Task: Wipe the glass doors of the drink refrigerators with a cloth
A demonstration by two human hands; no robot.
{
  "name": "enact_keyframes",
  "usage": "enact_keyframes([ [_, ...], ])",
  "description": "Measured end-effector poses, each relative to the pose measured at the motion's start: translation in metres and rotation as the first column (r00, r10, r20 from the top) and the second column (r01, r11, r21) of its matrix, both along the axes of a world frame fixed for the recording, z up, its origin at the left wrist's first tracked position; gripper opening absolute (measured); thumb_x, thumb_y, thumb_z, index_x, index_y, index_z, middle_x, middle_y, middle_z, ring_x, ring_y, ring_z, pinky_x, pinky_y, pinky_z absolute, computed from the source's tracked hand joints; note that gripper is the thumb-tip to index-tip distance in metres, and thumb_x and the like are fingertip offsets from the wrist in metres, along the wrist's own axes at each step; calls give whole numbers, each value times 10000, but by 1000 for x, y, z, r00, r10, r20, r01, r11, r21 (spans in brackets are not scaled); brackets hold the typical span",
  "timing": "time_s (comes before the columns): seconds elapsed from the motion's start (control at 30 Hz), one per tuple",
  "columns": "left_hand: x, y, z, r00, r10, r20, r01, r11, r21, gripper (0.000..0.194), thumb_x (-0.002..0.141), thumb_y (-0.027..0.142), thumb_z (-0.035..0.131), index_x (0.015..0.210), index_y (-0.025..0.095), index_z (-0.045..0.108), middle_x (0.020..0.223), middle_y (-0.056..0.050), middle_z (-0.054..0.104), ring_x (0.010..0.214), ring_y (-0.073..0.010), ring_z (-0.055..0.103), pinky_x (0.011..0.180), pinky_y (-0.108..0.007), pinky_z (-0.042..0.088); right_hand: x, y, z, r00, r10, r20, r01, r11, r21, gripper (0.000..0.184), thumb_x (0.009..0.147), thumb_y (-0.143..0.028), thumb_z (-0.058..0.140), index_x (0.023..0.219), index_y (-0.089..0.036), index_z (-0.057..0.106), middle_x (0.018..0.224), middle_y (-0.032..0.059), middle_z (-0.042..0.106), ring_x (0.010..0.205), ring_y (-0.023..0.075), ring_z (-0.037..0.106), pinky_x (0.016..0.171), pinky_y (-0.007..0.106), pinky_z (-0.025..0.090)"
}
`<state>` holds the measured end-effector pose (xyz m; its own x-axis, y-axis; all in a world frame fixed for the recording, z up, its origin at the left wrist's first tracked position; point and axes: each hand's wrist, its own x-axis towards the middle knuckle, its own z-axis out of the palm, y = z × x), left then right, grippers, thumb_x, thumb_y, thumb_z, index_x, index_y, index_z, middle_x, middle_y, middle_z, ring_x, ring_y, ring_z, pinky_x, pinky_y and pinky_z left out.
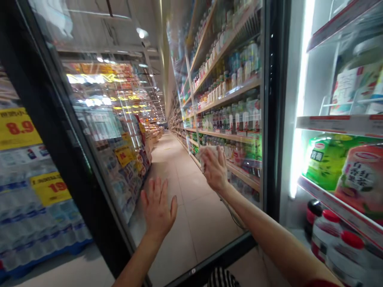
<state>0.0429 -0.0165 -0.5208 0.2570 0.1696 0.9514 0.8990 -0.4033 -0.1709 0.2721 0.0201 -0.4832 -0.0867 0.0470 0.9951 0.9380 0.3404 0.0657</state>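
The left hand (158, 209) was raised before the glass door (191, 235), fingers spread and grip open. The right hand (216, 171) reached farther, its grip bent around what looked, through blur, like a pale cloth (204, 154) at the glass. Clear glass separated the hands; the door's left edge ran near the left wrist, its bottom edge below both hands.

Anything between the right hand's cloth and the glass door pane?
Nothing visible. The right hand holds the pale cloth at the glass pane; whether it's touching, I can't tell. The left hand is off to the left with its fingers up, not between them.
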Motion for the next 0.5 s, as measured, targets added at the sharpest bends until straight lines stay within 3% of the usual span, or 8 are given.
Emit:
enact_keyframes([
  [0.07,-2,-3,5,1000,-22,-8,22,1000,-22,672,782,230,512,1384,150,224,1427,-154,279,1343,-267,201,1077,-491,153,-9,-5,-10,987,17,162,-11,999,-40,429,818,-208,438,1234,-300,489,1314,-12,496,1368,229,144,1095,501,208],
  [0.13,-6,-6,15,999,-43,-10,42,999,-10,675,782,229,512,1385,152,219,1428,-152,282,1340,-263,212,1080,-485,156,10,-2,-16,991,-12,130,14,1000,-18,433,816,-207,444,1235,-308,486,1310,-8,501,1364,228,165,1092,508,205],
  [0.2,-9,-6,30,999,-51,6,51,999,21,687,781,242,519,1388,158,208,1435,-147,266,1342,-263,204,1085,-485,147,43,6,-10,994,-66,-83,69,997,33,458,830,-206,402,1282,-267,443,1347,32,457,1362,245,168,1075,528,222],
  [0.3,-13,-1,52,999,-33,37,31,999,41,699,783,267,520,1392,170,191,1446,-140,242,1352,-265,168,1087,-499,116,77,18,11,898,-86,-431,147,983,110,486,853,-195,310,1335,-185,371,1394,97,379,1351,262,191,1056,556,232],
  [0.4,-13,6,60,999,-8,44,6,999,54,697,785,280,521,1392,175,193,1441,-142,253,1353,-264,161,1085,-504,111,58,16,26,906,-66,-417,130,983,128,491,853,-185,307,1340,-193,359,1378,86,403,1355,254,176,1061,551,227],
  [0.5,-13,10,58,999,-9,47,6,998,61,706,783,288,526,1393,180,187,1440,-141,256,1355,-260,153,1086,-502,106,8,5,22,988,-43,-149,50,998,44,466,832,-189,388,1292,-258,425,1355,27,441,1370,252,110,1073,524,225],
])
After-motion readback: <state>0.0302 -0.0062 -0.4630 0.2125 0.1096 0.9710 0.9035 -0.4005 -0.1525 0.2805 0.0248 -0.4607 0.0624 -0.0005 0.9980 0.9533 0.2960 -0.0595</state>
